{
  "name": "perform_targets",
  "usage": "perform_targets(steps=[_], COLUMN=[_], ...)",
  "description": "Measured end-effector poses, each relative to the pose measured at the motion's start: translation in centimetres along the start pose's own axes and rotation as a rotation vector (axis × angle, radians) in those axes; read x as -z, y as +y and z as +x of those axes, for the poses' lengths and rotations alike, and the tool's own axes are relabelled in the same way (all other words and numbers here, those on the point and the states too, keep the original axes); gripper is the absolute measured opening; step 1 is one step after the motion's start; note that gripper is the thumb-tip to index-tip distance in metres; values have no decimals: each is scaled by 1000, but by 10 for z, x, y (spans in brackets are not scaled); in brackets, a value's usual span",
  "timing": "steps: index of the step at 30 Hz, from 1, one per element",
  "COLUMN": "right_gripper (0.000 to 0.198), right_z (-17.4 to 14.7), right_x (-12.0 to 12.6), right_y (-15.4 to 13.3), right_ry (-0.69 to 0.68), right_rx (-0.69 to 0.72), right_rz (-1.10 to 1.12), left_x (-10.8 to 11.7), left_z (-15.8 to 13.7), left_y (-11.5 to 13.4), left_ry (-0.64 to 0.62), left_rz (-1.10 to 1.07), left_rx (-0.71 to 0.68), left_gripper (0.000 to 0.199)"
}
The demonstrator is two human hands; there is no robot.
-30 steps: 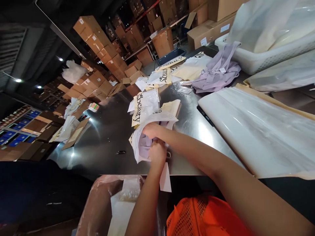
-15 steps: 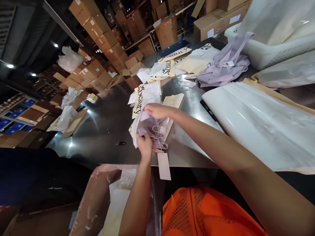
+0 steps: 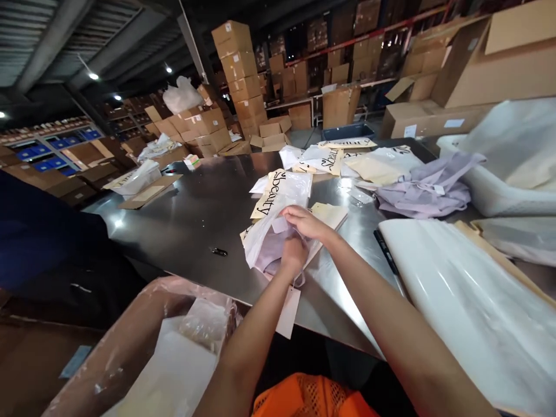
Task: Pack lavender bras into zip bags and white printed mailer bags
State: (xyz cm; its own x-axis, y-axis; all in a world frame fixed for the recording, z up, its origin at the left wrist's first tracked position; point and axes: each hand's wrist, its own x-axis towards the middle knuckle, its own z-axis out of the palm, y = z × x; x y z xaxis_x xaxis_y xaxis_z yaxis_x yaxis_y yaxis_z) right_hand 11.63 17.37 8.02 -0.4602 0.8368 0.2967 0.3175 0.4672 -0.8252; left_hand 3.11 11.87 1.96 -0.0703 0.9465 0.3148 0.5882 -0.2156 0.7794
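My right hand [image 3: 304,222] pinches the white plastic bag [image 3: 257,248] on the near side of the metal table [image 3: 174,237]; my left hand [image 3: 295,251], grip hidden, seems to tuck the lavender garment [image 3: 271,250] inside. Next calls for a wide opening.

A ribbed ceiling [image 3: 130,37] is hung with small white lamps [image 3: 93,76], and the hall beneath is dimly lit. Cartons [image 3: 241,68] are stacked high on a grey floor [image 3: 304,138]. Blue bins [image 3: 31,152] are shelved at far left. Light is reflected by the metal table [image 3: 174,231].
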Motion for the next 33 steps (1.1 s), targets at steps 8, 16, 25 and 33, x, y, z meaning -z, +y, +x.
perform_targets(steps=[8,16,25,33], right_gripper=[23,76,46,48], right_z=[-34,-117,-32,-54], right_x=[-25,-34,-104,-67], right_y=[8,21,36,3], right_ry=[-150,-249,-232,-116], right_rx=[-15,-2,-327,-165], right_rz=[-220,-691,-679,-503], left_x=[103,128,97,124], left_z=[-146,-92,-97,-87], left_y=[-56,-84,-58,-84], left_ry=[376,2,31,98], left_rz=[111,-584,-977,-1348], left_rx=[80,847,681,804], left_gripper=[22,61,39,34])
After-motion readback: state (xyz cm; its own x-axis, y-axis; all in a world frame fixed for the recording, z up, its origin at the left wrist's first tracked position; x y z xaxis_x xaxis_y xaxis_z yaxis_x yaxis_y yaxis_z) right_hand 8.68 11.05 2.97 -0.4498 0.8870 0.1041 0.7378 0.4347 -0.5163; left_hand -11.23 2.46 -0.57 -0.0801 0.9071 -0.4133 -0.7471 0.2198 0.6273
